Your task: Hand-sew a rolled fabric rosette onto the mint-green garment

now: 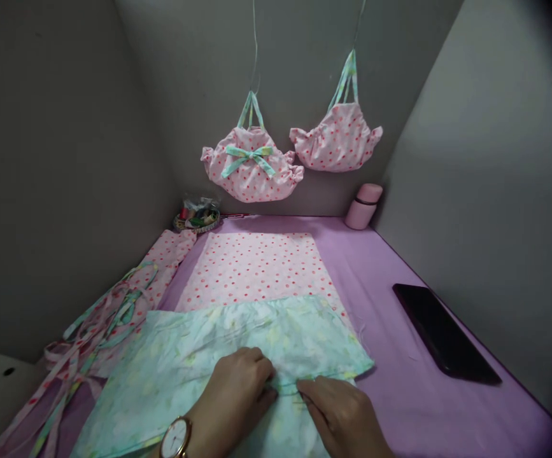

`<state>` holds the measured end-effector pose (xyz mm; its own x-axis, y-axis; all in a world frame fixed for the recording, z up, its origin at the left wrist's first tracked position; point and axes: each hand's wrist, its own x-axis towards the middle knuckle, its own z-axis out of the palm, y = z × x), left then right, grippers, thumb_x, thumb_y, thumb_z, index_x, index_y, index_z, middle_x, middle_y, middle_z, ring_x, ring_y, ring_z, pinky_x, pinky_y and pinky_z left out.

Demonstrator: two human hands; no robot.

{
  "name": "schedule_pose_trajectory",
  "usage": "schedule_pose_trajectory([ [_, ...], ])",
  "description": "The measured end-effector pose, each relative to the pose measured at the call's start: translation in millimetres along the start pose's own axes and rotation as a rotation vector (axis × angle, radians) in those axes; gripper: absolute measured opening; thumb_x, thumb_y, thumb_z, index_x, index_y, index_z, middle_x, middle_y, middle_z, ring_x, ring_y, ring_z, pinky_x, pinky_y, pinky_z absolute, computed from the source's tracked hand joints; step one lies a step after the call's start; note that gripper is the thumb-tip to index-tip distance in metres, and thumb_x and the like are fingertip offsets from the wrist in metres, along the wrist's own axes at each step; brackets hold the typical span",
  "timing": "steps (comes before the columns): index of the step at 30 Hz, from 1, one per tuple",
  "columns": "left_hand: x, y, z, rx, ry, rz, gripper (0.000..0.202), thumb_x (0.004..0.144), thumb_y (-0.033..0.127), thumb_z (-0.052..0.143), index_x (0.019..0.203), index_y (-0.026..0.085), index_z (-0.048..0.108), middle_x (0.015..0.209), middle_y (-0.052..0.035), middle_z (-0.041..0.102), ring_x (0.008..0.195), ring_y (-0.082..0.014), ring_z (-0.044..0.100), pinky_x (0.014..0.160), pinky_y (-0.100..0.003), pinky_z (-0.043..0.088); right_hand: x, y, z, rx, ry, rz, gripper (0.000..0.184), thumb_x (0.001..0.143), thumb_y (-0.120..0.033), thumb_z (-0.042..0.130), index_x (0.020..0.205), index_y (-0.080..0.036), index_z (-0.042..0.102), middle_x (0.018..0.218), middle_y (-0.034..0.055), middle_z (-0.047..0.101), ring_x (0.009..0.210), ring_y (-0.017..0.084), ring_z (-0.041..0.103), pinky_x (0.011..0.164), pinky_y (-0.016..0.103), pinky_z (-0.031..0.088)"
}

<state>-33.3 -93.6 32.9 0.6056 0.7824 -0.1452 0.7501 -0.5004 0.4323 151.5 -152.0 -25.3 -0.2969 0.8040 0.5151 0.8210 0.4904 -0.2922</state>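
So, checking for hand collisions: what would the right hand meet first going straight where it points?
The right hand would likely meet the left hand, across the green cloth; depth is unclear.

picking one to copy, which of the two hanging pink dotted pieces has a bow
The left hanging piece: a green bow sits on its front, while the right hanging piece shows none.

Rnd gold-rimmed, wht-dial wristwatch (176,437)

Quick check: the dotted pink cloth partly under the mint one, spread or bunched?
Spread: the dotted pink cloth lies flat, its far edge straight. The mint cloth hides its near part, so cannot tell there.
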Motion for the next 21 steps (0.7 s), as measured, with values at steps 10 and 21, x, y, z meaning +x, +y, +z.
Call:
schedule_pose_trajectory([
  [10, 12, -23, 1.1, -0.28, -0.078, -0.055, 0.011, 0.074, 0.026, 0.059, 0.073, 0.017, 0.065, 0.065, 0.0015, 0.064, 0.059, -0.0115, 0.055, 0.052, -0.019, 0.034, -1, 1, 0, 0.02, 0.019, -0.011, 0.038, 0.095, -0.021, 0.031, 0.078, -0.019, 0.065, 0.053, 0.0012, 0.06, 0.049, 0.014, 0.058, 0.049, 0.022, 0.038],
  [21, -10, -7, 13.4, -0.191, -0.029, 0.043, 0.008, 0.079, 0.018, 0.053, 0.073, 0.018, 0.058, 0.075, 0.0005, 0.063, 0.069, -0.0136, 0.053, 0.062, -0.021, 0.038, -8, 9, -11, 0.082, 0.02, 0.031, 0.029, 0.09, -0.017, 0.037, 0.077, -0.021, 0.062, 0.055, -0.0016, 0.062, 0.05, 0.013, 0.058, 0.05, 0.023, 0.041],
])
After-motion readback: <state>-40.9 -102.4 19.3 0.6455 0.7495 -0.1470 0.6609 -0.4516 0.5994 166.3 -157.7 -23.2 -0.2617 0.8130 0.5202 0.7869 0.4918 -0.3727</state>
